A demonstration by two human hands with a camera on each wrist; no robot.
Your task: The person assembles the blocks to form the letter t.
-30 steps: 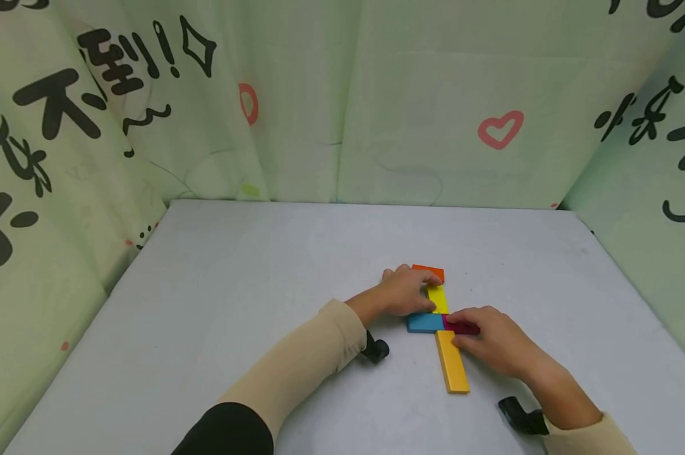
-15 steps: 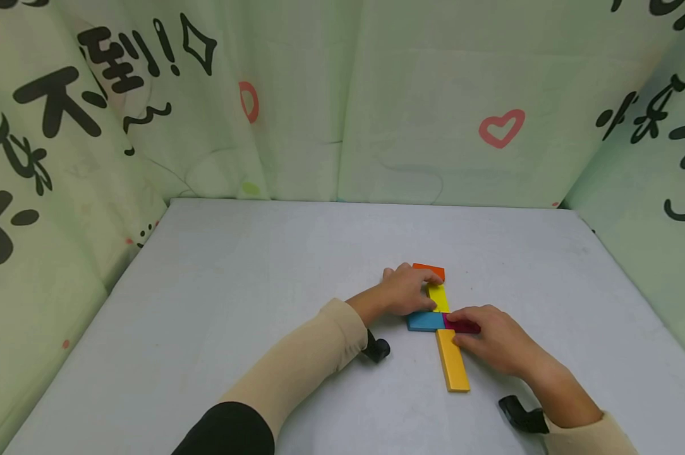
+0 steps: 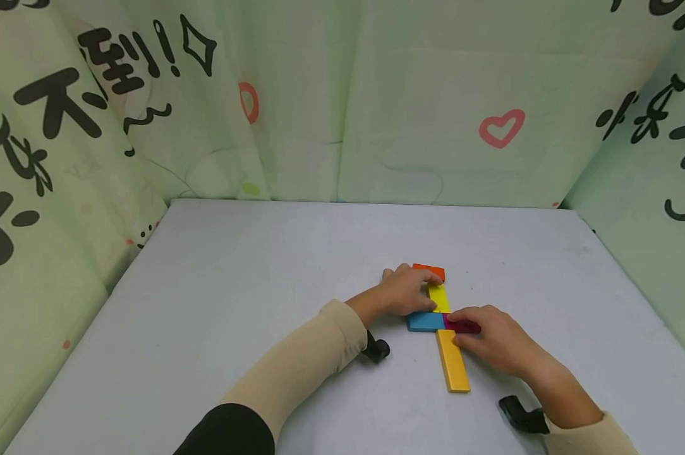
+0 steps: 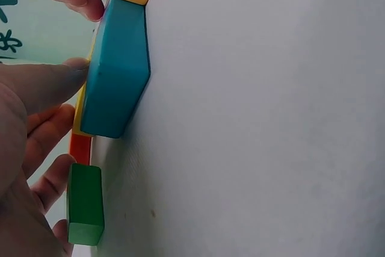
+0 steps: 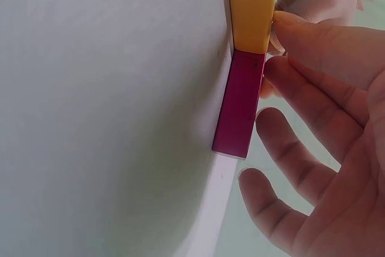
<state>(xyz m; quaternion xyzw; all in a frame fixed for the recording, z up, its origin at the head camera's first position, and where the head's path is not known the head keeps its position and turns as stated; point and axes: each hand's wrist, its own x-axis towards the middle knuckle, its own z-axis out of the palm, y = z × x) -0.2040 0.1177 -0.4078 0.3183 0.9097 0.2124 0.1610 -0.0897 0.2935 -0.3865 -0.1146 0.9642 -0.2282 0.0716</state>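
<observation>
Flat coloured blocks lie joined on the white table. My left hand (image 3: 406, 291) rests over the upper part, its thumb at the yellow block (image 3: 440, 298) beside the blue block (image 3: 425, 322) and its index fingertip near the orange block (image 3: 433, 273). A green block (image 4: 86, 203) sits by its lower fingers, hidden by the hand in the head view. My right hand (image 3: 497, 338) touches the magenta block (image 5: 237, 103) with its fingertips, while its thumb meets the side of the amber block (image 3: 453, 363). Fingers of both hands are loosely extended.
The white table (image 3: 251, 265) spreads around the blocks, with a pale green printed curtain (image 3: 411, 126) along its back and sides. Black wrist mounts (image 3: 522, 417) stick out below each forearm, close above the table.
</observation>
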